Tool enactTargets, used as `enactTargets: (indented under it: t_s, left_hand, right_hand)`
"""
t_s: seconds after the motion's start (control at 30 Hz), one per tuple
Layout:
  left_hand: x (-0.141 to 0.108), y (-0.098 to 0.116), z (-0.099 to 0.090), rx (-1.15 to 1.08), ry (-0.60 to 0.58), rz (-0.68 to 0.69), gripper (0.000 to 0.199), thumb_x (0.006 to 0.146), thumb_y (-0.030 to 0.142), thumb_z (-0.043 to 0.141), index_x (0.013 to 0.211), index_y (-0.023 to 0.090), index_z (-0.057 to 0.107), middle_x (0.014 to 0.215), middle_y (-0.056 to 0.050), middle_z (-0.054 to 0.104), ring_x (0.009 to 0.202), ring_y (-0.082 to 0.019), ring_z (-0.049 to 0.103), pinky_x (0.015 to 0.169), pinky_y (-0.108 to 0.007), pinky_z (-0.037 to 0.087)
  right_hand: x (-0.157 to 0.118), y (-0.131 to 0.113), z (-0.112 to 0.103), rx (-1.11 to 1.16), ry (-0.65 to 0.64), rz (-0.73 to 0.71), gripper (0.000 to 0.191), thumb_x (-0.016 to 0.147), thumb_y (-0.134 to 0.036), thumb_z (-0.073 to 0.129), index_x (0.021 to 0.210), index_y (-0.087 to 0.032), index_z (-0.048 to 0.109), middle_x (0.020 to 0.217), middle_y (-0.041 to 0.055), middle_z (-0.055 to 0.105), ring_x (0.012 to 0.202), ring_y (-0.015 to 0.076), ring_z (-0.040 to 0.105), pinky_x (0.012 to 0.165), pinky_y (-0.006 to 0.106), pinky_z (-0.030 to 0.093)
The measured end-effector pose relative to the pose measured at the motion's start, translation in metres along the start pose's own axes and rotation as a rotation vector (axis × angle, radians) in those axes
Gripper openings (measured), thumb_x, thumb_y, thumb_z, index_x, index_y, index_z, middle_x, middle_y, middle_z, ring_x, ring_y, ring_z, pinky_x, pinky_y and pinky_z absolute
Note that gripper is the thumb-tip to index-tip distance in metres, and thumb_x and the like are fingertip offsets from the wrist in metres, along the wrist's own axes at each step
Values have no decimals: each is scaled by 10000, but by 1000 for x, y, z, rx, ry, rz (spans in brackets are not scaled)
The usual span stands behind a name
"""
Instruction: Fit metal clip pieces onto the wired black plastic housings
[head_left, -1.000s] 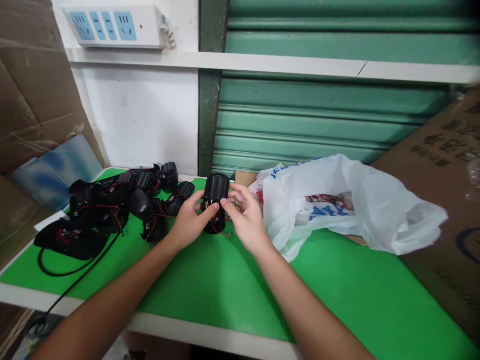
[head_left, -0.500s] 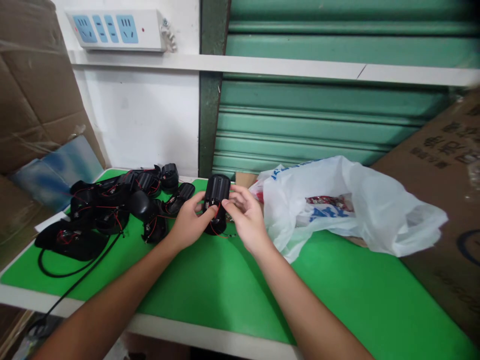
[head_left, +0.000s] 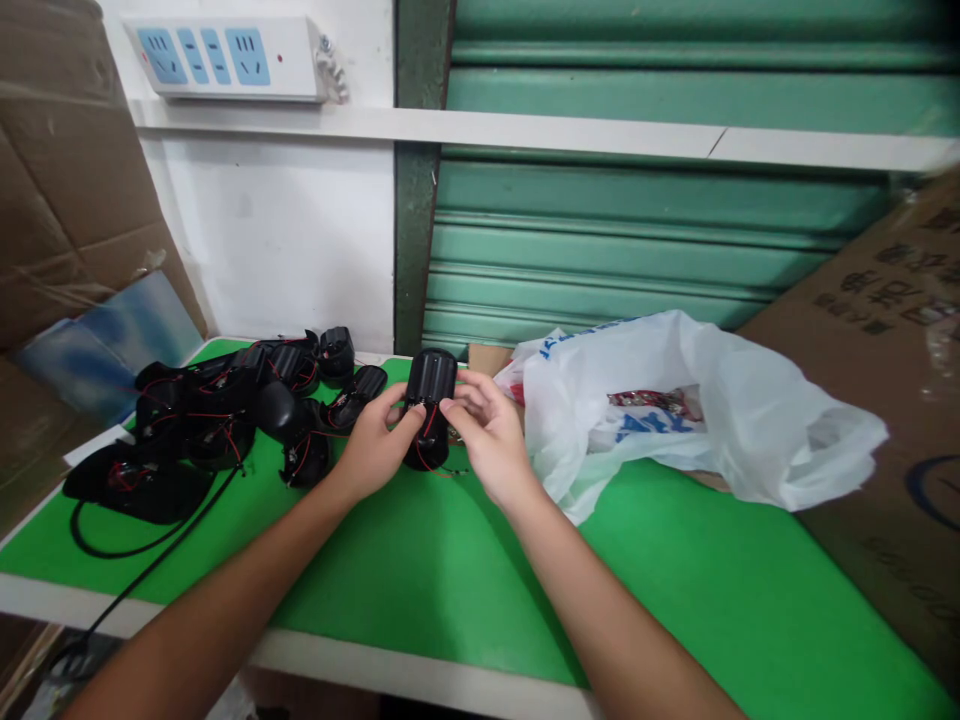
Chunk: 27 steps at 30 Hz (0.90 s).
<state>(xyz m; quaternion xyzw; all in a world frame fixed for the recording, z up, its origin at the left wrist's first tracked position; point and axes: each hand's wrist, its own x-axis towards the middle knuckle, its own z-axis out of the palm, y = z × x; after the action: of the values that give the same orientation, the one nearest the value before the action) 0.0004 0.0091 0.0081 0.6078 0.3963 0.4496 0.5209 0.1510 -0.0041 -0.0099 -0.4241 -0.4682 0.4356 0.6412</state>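
Between my hands is a black plastic housing with a ribbed upper part, a rounded lower part and thin red and black wires. My left hand grips its left side, the thumb near the middle where the wires come out. From the right, my right hand holds the other edge, thumb and fingertips closed against it. The wire ends hang out below, close to the green mat. Just left of my left hand lies a similar black part. What the far fingers touch behind the housing is hidden.
Several more black housings with red wires are piled on the left, with a black cable running off the table edge. A white plastic bag with red parts lies right. Cardboard boxes flank both sides; a green shutter stands behind.
The whole view has shifted slightly, so things sit a little further left. My right thumb has moved slightly on the housing; both hands keep their hold.
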Motion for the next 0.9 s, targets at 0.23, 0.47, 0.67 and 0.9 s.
enactTargets:
  t_s: [0.23,0.47,0.67,0.9]
  left_hand:
    - [-1,-2,1,-3,-12,0,486,843,452,701,1204,128,677,998,-78,771,919,-240,735,776,-305,579]
    - [0,-1,0,12,-15,11,429,853,444,671,1152,138,700,994,-65,766,894,-229,715,780,-302,563]
    - [1,1,1,68,-5,72,355,927,438,545,1017,150,731,950,-51,755,903,-213,666,834,-305,519]
    - [1,1,-3,53,53,89,349,879,411,610,1096,159,714,1071,-77,765,950,-222,703,859,-320,555]
  right_hand:
    - [2,3,-2,-1,-4,17,391,750,-379,776,1089,-259,623,909,-6,731,820,183,674,775,331,533]
    - [2,-1,-2,79,1,53,382,721,-338,792,1059,-257,633,859,-30,720,756,161,655,751,310,521]
    - [2,-6,-2,132,20,107,374,696,-319,780,1033,-247,634,835,-37,709,733,153,658,698,283,512]
    - [4,-1,-1,141,22,129,428,688,-369,823,1050,-242,633,842,-30,687,719,146,655,640,262,516]
